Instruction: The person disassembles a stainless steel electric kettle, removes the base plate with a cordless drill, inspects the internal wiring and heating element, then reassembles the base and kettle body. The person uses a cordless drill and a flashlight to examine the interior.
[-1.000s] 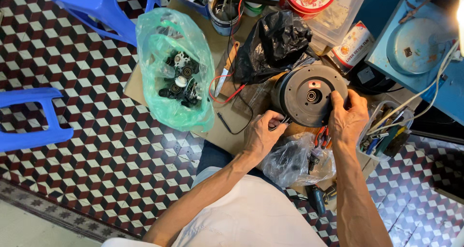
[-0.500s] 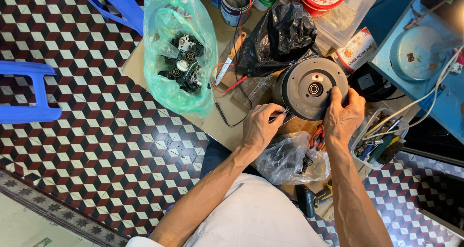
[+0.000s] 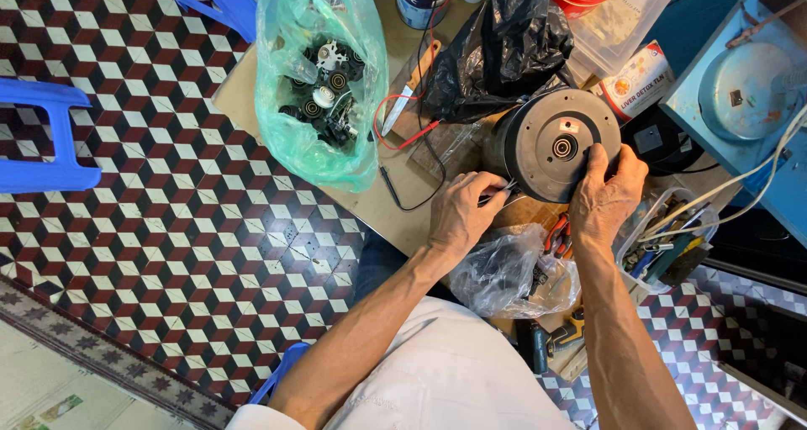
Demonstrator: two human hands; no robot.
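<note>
- Your right hand (image 3: 607,196) rests on the lower right edge of the round grey motor housing (image 3: 551,144). Its fingers curl over the rim and the thumb presses on the flat face, so the grip is closed on the housing.
- Your left hand (image 3: 461,211) sits just left of the housing, at its lower left edge. Its grip is pinched shut on a thin metal tool (image 3: 498,193), whose tip points toward the housing rim. You cannot tell whether the tip touches the rim.
- The housing lies on its side on the brown worktop (image 3: 370,199), flat face toward you, with a small round hub (image 3: 563,147) at its centre.
- A black plastic bag (image 3: 504,52) lies just behind the housing, touching its upper left side.
- A green translucent bag (image 3: 324,77) holding dark small parts lies well to the left on the worktop.
- A red wire (image 3: 402,136) and a black wire (image 3: 412,196) run across the worktop between the green bag and the housing.
- A clear plastic bag (image 3: 504,270) sits near you, between your two forearms.
- Red-handled pliers (image 3: 557,232) lie just below the housing, beside your right wrist.
- A blue plastic stool (image 3: 42,136) stands on the patterned tile floor (image 3: 168,253) to the left.
</note>
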